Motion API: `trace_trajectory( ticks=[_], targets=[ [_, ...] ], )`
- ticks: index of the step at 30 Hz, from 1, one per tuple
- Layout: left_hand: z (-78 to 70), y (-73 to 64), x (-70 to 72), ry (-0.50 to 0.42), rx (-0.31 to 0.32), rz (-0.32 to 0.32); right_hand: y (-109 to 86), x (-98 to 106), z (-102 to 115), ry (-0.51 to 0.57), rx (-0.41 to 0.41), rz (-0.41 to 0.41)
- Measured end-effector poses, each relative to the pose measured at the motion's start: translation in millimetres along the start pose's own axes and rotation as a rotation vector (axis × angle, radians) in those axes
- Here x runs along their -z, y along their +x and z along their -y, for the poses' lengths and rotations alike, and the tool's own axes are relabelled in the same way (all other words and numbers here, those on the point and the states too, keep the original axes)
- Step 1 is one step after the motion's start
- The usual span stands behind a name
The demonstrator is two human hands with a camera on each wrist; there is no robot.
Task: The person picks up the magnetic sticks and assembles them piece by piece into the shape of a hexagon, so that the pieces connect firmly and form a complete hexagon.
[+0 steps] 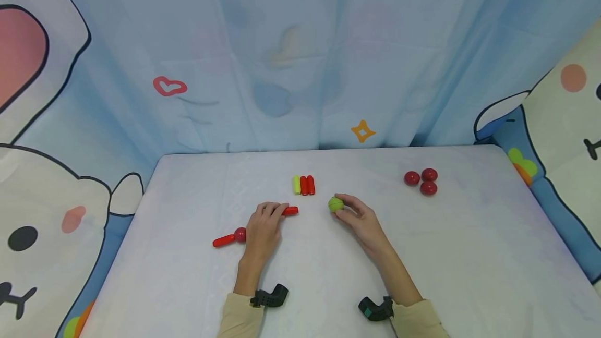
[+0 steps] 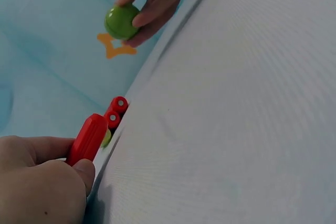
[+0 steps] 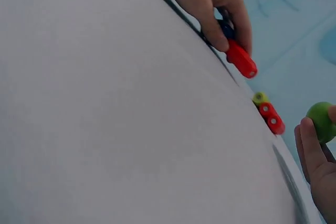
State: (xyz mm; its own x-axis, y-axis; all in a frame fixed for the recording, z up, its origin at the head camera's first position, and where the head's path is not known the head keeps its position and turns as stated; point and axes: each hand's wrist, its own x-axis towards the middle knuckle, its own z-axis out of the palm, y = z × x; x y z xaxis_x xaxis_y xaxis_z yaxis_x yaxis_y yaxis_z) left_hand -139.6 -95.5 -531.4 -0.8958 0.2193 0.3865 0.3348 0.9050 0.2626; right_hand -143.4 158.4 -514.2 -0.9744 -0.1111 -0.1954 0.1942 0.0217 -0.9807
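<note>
My left hand (image 1: 264, 231) grips a red stick (image 2: 88, 140) between thumb and fingers, its end pointing towards the right hand. In the right wrist view a dark blue piece (image 3: 226, 27) shows between those fingers, against the red stick's near end. Beyond the hand's left side, a red ball (image 1: 240, 234) touches another red stick (image 1: 223, 241); the hand hides what lies between this ball and the gripped stick. My right hand (image 1: 363, 223) pinches a green ball (image 1: 335, 204) at its fingertips, a short way right of the red stick.
Behind the hands, a yellow-green stick (image 1: 297, 185) and two red sticks (image 1: 307, 185) lie side by side. Three red balls (image 1: 429, 188) are grouped at the back right of the white-covered table (image 1: 469, 254). A blue patterned curtain (image 1: 300, 56) hangs along the table's back edge.
</note>
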Motion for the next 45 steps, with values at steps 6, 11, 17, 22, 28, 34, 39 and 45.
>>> trace_trajectory(
  ticks=[6, 11, 17, 22, 28, 34, 39, 45],
  targets=[
    [-0.7, 1.3, 1.0, -0.005, -0.121, -0.020, 0.1, -21, -5, -0.118, -0.022, 0.034],
    [-1.5, 1.2, 2.7, -0.013, -0.187, -0.015, -1.5, -28, -5, -0.127, -0.024, 0.041],
    [-0.8, 1.6, 2.1, -0.026, -0.237, -0.027, -4.1, -34, -6, -0.154, -0.016, 0.073],
    [-0.6, 1.4, 1.7, -0.024, -0.234, -0.013, -6.0, -38, -6, -0.161, -0.005, 0.079],
    [-1.7, 0.4, 2.4, -0.011, -0.173, -0.027, -7.2, -39, -7, -0.182, 0.006, 0.073],
    [-1.8, 0.5, 3.3, -0.018, -0.060, -0.045, -7.2, -39, -8, -0.218, -0.007, 0.035],
    [-1.4, 0.9, 2.4, -0.059, -0.027, -0.064, -7.5, -39, -8, -0.228, -0.011, 0.021],
    [-2.3, -0.2, 0.4, -0.057, -0.012, -0.040, -8.9, -38, -9, -0.215, -0.004, 0.036]
  ],
)
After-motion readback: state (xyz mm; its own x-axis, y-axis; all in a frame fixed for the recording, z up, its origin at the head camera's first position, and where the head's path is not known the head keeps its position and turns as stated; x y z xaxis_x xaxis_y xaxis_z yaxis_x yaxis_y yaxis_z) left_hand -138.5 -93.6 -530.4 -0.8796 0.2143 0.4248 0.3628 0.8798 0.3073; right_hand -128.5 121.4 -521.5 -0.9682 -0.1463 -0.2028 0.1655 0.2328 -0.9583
